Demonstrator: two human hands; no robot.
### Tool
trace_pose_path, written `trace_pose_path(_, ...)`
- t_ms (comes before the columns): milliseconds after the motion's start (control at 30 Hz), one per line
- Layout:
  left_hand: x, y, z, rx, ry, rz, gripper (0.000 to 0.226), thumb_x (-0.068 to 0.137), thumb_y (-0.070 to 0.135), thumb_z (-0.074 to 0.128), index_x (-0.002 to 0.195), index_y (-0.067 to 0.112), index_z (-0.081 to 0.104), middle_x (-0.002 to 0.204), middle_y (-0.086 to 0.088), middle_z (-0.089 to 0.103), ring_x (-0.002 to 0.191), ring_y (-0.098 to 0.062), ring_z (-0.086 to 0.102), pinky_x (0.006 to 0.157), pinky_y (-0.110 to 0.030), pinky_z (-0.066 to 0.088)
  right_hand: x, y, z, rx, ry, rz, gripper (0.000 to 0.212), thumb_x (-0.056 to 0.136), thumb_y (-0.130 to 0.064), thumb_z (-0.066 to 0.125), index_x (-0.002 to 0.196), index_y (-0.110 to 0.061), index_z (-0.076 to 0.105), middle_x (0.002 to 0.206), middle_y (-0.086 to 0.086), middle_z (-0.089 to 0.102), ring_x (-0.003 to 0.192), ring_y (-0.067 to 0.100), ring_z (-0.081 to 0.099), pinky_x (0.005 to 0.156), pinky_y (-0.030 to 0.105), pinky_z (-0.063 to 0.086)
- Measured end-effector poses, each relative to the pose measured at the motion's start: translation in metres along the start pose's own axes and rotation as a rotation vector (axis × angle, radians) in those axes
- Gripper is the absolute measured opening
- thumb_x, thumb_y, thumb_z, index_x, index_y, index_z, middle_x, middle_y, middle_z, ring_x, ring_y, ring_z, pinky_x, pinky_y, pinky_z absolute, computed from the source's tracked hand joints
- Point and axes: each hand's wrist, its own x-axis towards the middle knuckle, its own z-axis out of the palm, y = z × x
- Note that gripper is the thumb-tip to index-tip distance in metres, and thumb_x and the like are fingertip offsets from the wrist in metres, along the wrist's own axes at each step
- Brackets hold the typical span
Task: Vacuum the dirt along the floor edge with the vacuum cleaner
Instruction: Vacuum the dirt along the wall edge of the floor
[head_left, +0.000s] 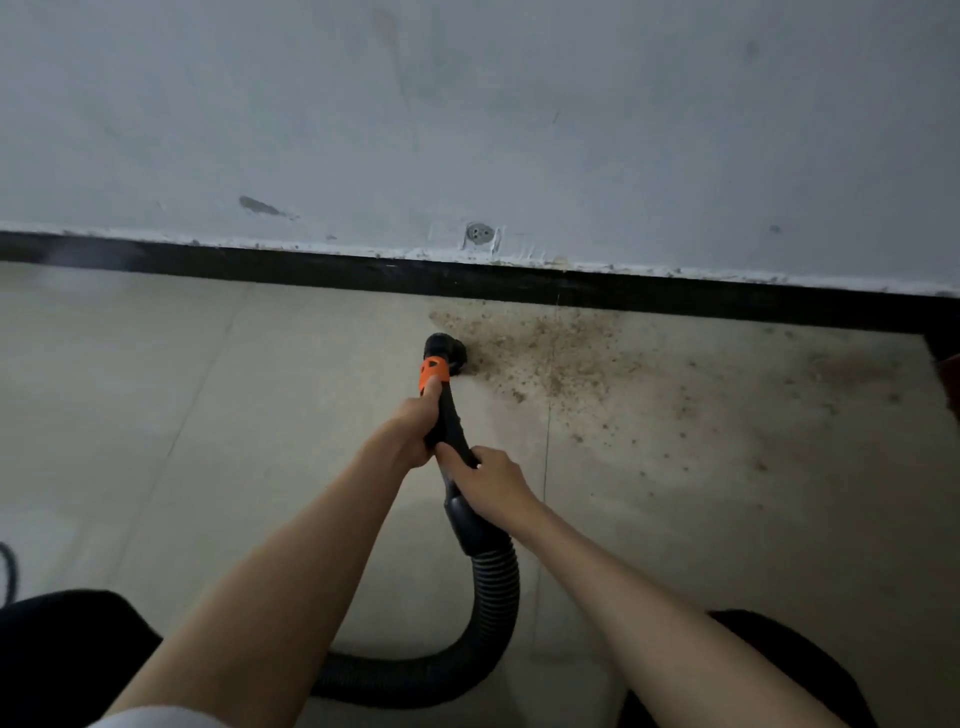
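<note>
Both hands are working the vacuum cleaner's black wand (451, 415) here, close to the wall. The left hand (413, 431) is wrapping its fingers round the wand just below the orange collar (434, 375), and the right hand (488, 480) is gripping the same wand a little lower, its thumb lying along the top; the two hands are almost touching. The palm sides of both are facing away, so the fingertips underneath are hard to make out.

The black nozzle (448, 349) is sitting on the pale floor (156, 415), its mouth turned toward the dirt (545, 348) and touching the patch's left edge. That patch of brown crumbs is lying against the black skirting (311, 267) at the foot of the grey wall (467, 104), thick near the nozzle and thinning into scattered specks toward the right.

The ribbed hose (498, 582) is curving down from the wand and looping left, where the left forearm is covering part of it. The machine's body is not showing. Dark shapes at the bottom corners, probably the person's knees (67, 649), are being cut off by the frame. A thin dark cord (9, 571) is just peeking in at the left edge, and something dark at the far right edge is too cropped to identify.
</note>
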Motion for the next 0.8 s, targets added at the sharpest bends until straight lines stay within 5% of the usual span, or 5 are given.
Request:
trace_pose_path(233,-0.049,0.025,0.031,-0.019,0.052,0.041,0.053,0.099,0.046,0.037,0.116,-0.004,0.045,0.08,-0.014,0.055,0.066,-0.024,0.055,0.058,-0.033,0.047,-0.026,-0.003,-0.028,0.193,-0.114,0.026,0.036,0.089,-0.054,0.059,0.083,-0.019,0.056,0.085,0.0,0.063,0.079,0.016,0.06,0.066,0.025,0.043)
trace_pose_path(467,-0.057,0.056,0.022,-0.243,0.094,0.026,0.06,0.1,0.046,0.036,0.128,-0.006,0.042,0.078,-0.013,0.052,0.066,-0.025,0.051,0.064,-0.036,0.045,-0.015,-0.054,-0.063,-0.127,-0.143,-0.129,0.039,0.09,-0.054,0.056,0.071,-0.021,0.051,0.072,-0.003,0.056,0.068,0.014,0.054,0.057,0.025,0.038)
trace_pose_path(600,-0.034,0.068,0.01,-0.378,0.017,0.014,0.064,0.099,0.049,0.035,0.133,-0.006,0.038,0.081,-0.011,0.05,0.069,-0.024,0.049,0.083,-0.036,0.042,0.009,-0.076,-0.076,-0.235,-0.168,-0.124,0.042,0.086,-0.056,0.058,0.064,-0.022,0.051,0.066,-0.003,0.055,0.062,0.014,0.053,0.055,0.026,0.037)
trace_pose_path(800,0.032,0.078,0.001,-0.489,-0.008,-0.025,0.064,0.099,0.052,0.033,0.131,-0.003,0.041,0.079,-0.01,0.05,0.069,-0.022,0.05,0.084,-0.035,0.041,0.059,-0.085,-0.072,-0.386,-0.155,-0.077,0.041,0.087,-0.058,0.054,0.072,-0.021,0.055,0.071,-0.002,0.06,0.068,0.017,0.058,0.059,0.03,0.042)
